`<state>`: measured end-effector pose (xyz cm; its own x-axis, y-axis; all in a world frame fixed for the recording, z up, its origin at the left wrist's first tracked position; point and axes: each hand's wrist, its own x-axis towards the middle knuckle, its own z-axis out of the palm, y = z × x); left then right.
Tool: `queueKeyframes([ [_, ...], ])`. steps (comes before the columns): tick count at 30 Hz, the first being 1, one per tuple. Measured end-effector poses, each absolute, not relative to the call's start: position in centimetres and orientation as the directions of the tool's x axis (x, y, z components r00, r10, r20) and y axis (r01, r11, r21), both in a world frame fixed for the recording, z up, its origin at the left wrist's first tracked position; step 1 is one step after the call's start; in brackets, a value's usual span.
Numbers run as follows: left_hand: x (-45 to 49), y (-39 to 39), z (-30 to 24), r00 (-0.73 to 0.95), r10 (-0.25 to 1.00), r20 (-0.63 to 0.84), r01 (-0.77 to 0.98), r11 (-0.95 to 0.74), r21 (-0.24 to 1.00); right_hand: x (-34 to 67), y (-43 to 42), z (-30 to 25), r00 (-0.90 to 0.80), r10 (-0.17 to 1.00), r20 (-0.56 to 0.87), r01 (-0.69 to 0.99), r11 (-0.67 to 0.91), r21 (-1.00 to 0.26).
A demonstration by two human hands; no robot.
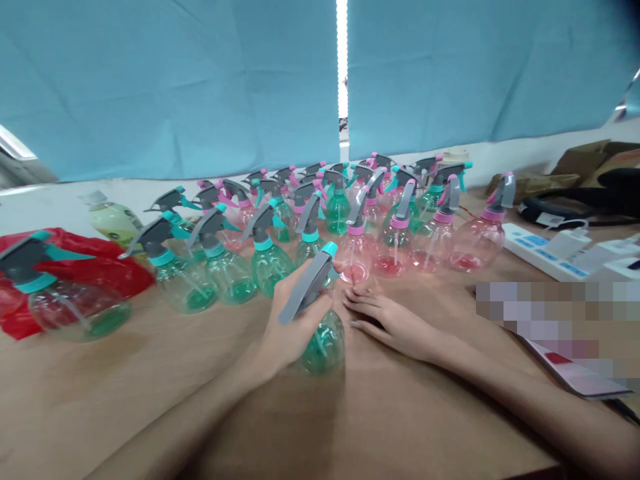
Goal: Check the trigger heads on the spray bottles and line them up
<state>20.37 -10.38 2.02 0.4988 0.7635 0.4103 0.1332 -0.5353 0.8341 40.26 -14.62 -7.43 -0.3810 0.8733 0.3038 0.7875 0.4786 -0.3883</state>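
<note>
My left hand [295, 320] is wrapped round the neck of a clear green spray bottle [325, 343] with a grey and teal trigger head. That bottle stands on the brown table [240, 407], close in front of me. Just right of it, my right hand [393, 323] lies low over the tabletop with its fingers stretched out and holds nothing. Beyond my hands is a row of similar bottles, among them a green spray bottle [273, 263] and a pink spray bottle [356, 257]. Several more crowd behind them.
A green spray bottle [80, 310] stands at the left before a red plastic bag [115, 263]. Behind the bag is a pale drink bottle [113, 217]. On the right lie a white power strip [530, 248] with plugs, a black strap [545, 212] and a partly blurred flat device [575, 370].
</note>
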Motion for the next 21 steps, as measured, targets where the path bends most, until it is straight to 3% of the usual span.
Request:
queueKeyframes([
  [21, 20.02, -10.35, 2.22, 0.536, 0.755, 0.378, 0.135, -0.519, 0.844, 40.32, -14.53, -7.58, -0.377, 0.876, 0.301, 0.780, 0.476, -0.406],
])
